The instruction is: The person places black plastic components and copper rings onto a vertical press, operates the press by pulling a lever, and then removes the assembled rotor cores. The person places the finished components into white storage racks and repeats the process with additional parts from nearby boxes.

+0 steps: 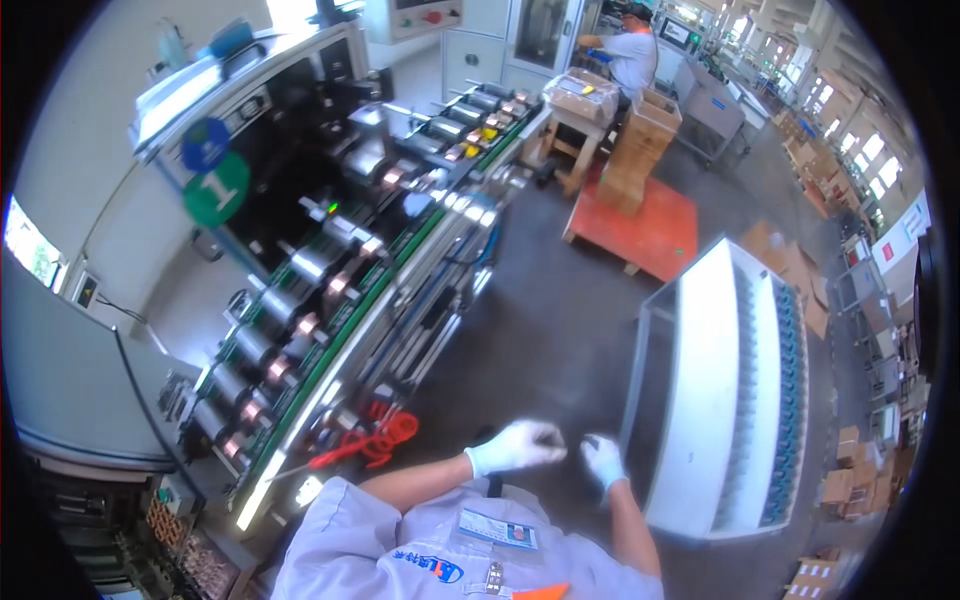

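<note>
In white work gloves, both of my hands are held in front of my waist, a short gap between them. My left hand (518,447) has its fingers curled inward, with dark patches at the tips. My right hand (603,460) is bent toward it, fingers also curled and dark at the ends. Whether either holds something small is hidden by blur. To the left runs a conveyor line (375,283) bearing several metal rotors (310,263) with copper-coloured ends. Nearest my right hand stands a white rack (693,390) with rows of slots along its far side.
A coiled red hose (380,437) hangs at the conveyor's near end. Beyond the grey floor lie an orange-red pallet (640,230) and stacked cardboard trays (640,150). A co-worker (632,58) stands at a machine farther back. Flattened cardboard (800,280) lies behind the rack.
</note>
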Demonstrator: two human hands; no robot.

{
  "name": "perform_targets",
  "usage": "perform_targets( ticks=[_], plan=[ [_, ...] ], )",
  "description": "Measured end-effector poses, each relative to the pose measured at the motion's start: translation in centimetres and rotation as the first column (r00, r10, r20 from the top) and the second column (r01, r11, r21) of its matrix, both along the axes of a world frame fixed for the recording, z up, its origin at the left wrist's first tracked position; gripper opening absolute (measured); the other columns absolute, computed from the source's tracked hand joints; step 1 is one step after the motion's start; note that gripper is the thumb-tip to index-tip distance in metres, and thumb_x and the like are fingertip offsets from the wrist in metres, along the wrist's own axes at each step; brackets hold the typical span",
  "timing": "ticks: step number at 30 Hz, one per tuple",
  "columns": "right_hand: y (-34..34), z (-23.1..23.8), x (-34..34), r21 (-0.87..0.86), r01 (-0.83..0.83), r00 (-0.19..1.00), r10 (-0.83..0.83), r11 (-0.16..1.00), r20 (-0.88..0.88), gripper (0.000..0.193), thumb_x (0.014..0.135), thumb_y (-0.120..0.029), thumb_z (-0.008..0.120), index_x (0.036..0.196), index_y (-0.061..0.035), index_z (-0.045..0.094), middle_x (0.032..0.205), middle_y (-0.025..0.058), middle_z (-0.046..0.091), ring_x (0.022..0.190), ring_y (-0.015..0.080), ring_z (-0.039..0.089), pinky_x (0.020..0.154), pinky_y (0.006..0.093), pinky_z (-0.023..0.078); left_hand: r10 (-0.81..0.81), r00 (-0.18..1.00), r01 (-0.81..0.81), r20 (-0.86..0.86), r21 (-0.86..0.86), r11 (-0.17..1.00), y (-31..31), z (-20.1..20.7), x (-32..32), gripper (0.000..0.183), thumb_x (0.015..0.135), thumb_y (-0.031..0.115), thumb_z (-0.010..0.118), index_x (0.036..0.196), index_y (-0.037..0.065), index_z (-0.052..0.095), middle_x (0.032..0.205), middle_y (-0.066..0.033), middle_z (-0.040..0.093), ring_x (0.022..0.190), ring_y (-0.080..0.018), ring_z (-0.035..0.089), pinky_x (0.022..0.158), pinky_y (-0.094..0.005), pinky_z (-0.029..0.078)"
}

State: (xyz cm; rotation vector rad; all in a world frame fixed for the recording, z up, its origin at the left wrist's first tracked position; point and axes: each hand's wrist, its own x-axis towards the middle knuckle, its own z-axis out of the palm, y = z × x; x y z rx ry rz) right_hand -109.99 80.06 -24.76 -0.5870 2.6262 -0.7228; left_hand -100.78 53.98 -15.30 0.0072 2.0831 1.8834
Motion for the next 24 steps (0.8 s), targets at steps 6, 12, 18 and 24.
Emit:
perform_targets(
  ticks=[6,12,18,24],
  plan=[
    [2.7,-3.5,-13.2,-0.22,0.328,0.94,-0.296,0.919,0.166,0.03,0.095,-0.023,0.066,0.107,0.0036,0.073,0.087,0.013,0.075,0.073,0.0191,0.072,0.067,0.0332,0.056,0.034,0.999,-0.043,0.041,0.218,0.975,-2.2,2.5,-18.1,0.037,0.096,0.03,0.069,0.115,-0.001,0.067,0.086,-0.0001,0.066,0.08,-0.007,0.057,0.074,-0.0246,0.049],
    [-3.2,-6.3,-29.5,-0.306,0.571,0.708,-0.268,0.762,0.653,0.028,0.098,-0.022,0.065,0.094,0.0043,0.074,0.082,0.0097,0.073,0.069,0.0156,0.07,0.062,0.0298,0.056,0.502,0.838,-0.519,-0.215,-0.028,0.854,-8.7,-0.4,-33.8,0.075,0.093,0.032,0.072,0.149,-0.003,0.037,0.119,-0.0115,0.065,0.099,-0.015,0.061,0.087,-0.0294,0.051],
    [-14.7,-3.8,-52.6,-0.436,0.16,0.846,0.105,0.885,0.522,0.029,0.099,-0.024,0.063,0.092,0.0019,0.075,0.079,0.0043,0.072,0.072,0.0122,0.067,0.067,0.0293,0.054,0.944,0.329,-0.918,-0.015,0.227,0.324,-20.6,7.7,-46.0,0.074,0.091,0.033,0.072,0.145,-0.008,0.041,0.131,-0.0202,0.059,0.118,-0.026,0.057,0.099,-0.0348,0.046],
    [-29.7,6.6,-68.2,-0.631,0.047,0.607,0.48,0.774,0.634,0.058,0.098,-0.025,0.065,0.144,0.0034,0.046,0.112,0.0121,0.067,0.085,0.0147,0.067,0.075,0.0292,0.055,0.967,-0.161,-0.984,-0.198,-0.048,-0.173,-32.1,9.9,-50.0,0.087,0.088,0.039,0.073,0.146,-0.014,0.034,0.138,-0.0288,0.054,0.125,-0.0343,0.056,0.105,-0.0394,0.043]
  ],
)
